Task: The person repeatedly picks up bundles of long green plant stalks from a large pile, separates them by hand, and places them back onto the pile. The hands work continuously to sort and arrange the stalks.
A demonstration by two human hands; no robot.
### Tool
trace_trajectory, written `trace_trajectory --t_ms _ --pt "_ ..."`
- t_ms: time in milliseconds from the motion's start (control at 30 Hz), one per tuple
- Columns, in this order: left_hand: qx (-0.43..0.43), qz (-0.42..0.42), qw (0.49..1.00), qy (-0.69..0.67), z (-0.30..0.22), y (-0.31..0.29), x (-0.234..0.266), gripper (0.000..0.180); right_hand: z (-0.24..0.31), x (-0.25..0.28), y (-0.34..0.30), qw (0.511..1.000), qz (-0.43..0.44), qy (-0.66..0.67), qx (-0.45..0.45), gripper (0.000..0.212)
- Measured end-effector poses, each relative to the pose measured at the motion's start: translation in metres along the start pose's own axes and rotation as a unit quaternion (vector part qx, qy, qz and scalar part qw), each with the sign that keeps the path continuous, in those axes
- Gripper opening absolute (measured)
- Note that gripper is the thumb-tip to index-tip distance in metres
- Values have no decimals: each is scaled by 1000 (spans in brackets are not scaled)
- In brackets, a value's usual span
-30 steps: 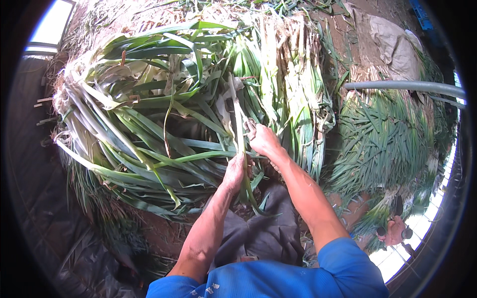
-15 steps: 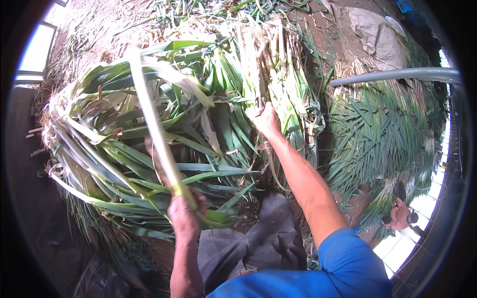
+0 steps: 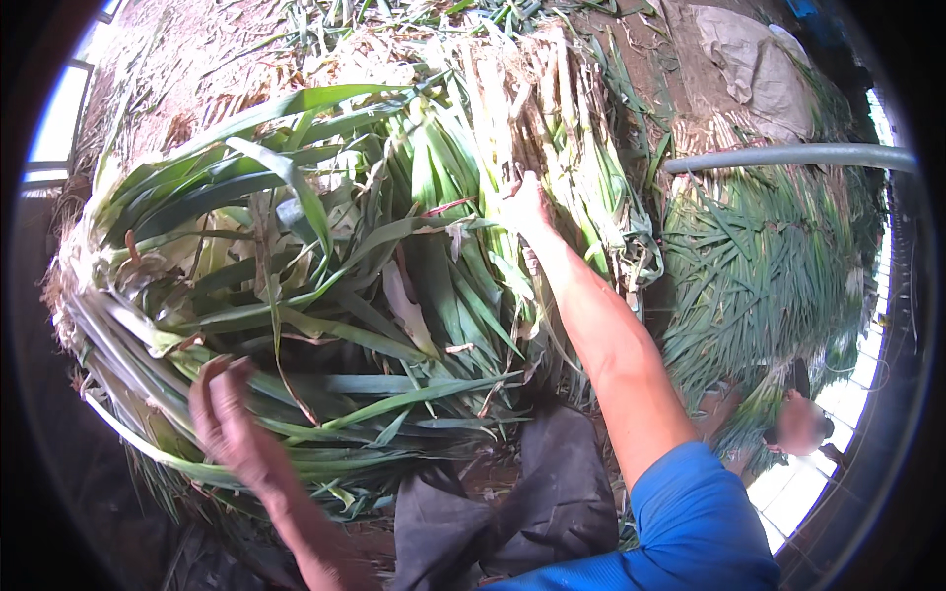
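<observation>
A large heap of leeks point(image 3: 394, 236) with broad green leaves lies before me, the white stem ends of some pointing left. My left hand point(image 3: 227, 419) hovers over the near-left side of the heap, its fingers stretched out and holding nothing. Further off, my right hand point(image 3: 525, 205) is closed on pale leek stalks point(image 3: 567, 128) in an upright row to the right of the heap. Its fingertips are partly hidden.
A grey pipe point(image 3: 788, 156) juts in from the right, over another bank of green-leaved bundles point(image 3: 759, 276). A pale sack point(image 3: 759, 69) lies behind that. Another person point(image 3: 798, 426) is at the lower right. Leaf scraps litter the ground at the back.
My left hand has let go of a long leek and moved left, its fingers opening. A long pale stalk now lies along the heap's near-left edge. My right hand stays nearly in place.
</observation>
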State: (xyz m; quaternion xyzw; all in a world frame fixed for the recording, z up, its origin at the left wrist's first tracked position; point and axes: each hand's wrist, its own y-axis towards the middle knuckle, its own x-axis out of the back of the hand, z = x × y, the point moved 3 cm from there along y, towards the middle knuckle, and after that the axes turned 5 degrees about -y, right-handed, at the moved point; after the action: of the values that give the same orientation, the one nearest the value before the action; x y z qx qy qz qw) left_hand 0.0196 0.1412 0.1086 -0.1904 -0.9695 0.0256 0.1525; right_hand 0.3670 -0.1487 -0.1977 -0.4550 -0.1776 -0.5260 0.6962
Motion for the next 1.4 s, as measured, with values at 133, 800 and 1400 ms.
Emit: trace_trajectory --t_ms 133,800,1400 --pt "216 290 922 -135 91 -49 -193 32 -27 36 7 995 -42 -80 -28 35" --pt "124 363 920 85 220 -89 -405 71 -122 17 2 995 38 54 72 19" --pt "109 453 871 -155 -93 -179 -331 59 15 307 -196 909 92 407 19 33"
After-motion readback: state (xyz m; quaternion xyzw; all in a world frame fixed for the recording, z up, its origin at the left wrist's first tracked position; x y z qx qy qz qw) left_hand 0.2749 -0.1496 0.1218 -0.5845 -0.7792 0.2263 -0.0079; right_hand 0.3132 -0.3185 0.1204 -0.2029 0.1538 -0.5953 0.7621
